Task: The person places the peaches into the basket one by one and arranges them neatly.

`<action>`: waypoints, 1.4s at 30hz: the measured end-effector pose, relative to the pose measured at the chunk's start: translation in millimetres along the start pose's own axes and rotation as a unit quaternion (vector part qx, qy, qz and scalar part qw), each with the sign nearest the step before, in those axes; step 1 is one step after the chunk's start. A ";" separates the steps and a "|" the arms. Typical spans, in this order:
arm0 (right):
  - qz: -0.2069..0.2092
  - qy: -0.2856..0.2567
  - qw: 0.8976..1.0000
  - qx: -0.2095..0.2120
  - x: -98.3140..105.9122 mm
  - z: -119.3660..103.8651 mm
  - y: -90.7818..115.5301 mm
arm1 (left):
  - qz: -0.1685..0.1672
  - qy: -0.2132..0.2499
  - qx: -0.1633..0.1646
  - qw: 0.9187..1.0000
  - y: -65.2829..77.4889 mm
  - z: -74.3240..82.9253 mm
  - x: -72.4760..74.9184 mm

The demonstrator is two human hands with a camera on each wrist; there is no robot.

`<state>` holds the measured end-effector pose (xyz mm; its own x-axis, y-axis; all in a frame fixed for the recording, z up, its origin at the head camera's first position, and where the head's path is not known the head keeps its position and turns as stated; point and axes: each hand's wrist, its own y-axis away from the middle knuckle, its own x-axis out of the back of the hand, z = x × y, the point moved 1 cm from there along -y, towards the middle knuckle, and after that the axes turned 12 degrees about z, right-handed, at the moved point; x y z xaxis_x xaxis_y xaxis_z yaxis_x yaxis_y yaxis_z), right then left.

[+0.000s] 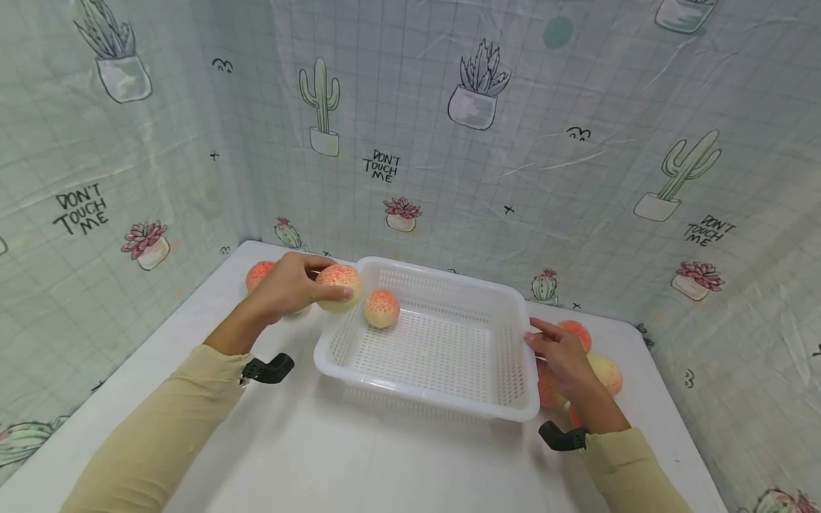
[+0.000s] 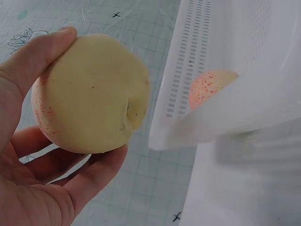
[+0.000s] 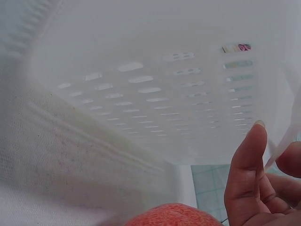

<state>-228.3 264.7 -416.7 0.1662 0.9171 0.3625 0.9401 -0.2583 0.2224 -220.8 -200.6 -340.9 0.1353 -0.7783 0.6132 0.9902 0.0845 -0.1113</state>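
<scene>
My left hand (image 1: 291,288) grips a pale yellow peach with a red-speckled blush (image 1: 340,288), thumb on one side and fingers on the other. It is at the left rim of a white perforated plastic basket (image 1: 423,394). In the left wrist view the peach (image 2: 89,94) shows its creamy side and dimple, beside the basket's corner. Another peach (image 1: 381,308) lies inside the basket at the left. My right hand (image 1: 564,356) holds the basket's right rim, and in the right wrist view the thumb (image 3: 247,169) is against the basket's slotted wall (image 3: 155,101).
Several more peaches lie on the white table (image 1: 385,463): a reddish one (image 1: 259,274) behind my left hand, and others around my right hand, including a yellow one (image 1: 605,374). A cactus-printed curtain (image 1: 410,107) rises behind and at both sides.
</scene>
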 end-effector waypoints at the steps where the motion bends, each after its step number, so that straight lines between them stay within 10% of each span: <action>1: 0.000 0.001 1.000 -0.001 -0.2 -0.1 -0.3 | 0.000 0.002 -0.005 1.000 -0.9 1.3 -1.3; 42: -0.001 -0.005 1.000 0.009 -0.3 1.3 -0.3 | -0.039 0.069 -0.078 0.994 -32.8 37.5 -56.1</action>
<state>-228.2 264.9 -418.1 0.1669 0.9204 0.3535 0.9455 -0.2511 0.2074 -259.5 -136.4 -342.3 0.0425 -0.8577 0.5124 0.9786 -0.0676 -0.1945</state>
